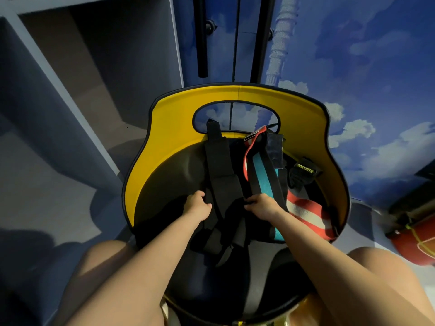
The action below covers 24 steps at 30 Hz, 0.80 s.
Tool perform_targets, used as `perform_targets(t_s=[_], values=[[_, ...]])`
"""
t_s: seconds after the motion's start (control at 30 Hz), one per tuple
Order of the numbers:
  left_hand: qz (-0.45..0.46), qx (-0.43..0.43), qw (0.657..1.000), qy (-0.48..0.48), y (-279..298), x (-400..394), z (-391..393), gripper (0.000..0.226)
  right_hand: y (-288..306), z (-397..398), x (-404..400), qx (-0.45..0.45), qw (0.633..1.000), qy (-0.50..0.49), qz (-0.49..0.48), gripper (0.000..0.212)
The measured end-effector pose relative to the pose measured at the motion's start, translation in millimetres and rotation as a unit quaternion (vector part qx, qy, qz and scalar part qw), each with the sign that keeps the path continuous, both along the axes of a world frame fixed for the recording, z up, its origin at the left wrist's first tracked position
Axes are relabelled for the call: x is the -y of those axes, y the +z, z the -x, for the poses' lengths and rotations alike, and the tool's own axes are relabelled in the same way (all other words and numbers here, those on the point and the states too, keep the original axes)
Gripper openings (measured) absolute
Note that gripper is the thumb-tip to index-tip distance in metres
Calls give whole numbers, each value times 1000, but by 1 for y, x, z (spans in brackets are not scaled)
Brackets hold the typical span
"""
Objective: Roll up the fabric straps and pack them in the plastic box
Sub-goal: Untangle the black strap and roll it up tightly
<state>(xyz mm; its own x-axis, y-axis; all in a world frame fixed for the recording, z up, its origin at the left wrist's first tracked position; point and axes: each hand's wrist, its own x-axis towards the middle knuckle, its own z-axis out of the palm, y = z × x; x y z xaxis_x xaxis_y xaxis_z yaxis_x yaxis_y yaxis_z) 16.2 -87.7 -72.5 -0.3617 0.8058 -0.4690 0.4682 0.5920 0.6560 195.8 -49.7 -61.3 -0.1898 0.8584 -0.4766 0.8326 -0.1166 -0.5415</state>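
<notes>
Hands at work over a heap of fabric straps spread across the dark seat [164, 184] of a chair with a yellow backrest [174, 128], seen from a head-worn camera. The left hand [197, 205] curls its fingers on the left edge of a wide black strap [219, 165] that runs from the seat up toward the oval cutout in the backrest. The right hand [263, 204] pinches the black webbing at its right edge, just beside a black strap with a teal stripe [264, 177]. A red-and-white striped strap [306, 212] lies on the right side of the seat, its far end reaching up alongside the teal one. Near the right rim of the backrest sits a small black strap lettered XUEYING [303, 172]. Bare knees frame the chair below. Behind it stand a wall painted with blue sky and clouds [376, 67] and grey shelving [70, 67].
</notes>
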Motion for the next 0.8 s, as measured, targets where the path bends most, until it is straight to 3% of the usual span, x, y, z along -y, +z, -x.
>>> perform_targets(t_s=[0.1, 0.27, 0.63, 0.8], values=[[16, 132, 990, 37, -3, 20, -4, 52, 0, 2, 5, -16, 1000, -7, 13, 41], [-12, 212, 976, 56, -4, 38, -7, 63, -5, 9, 22, -98, 994, -40, 35, 43], [-15, 175, 984, 29, -5, 70, -19, 54, -12, 13, 62, -107, 994, 5, -32, 39], [-4, 135, 991, 6, -5, 83, -19, 59, -12, 16, 77, -108, 991, -24, -73, 38]])
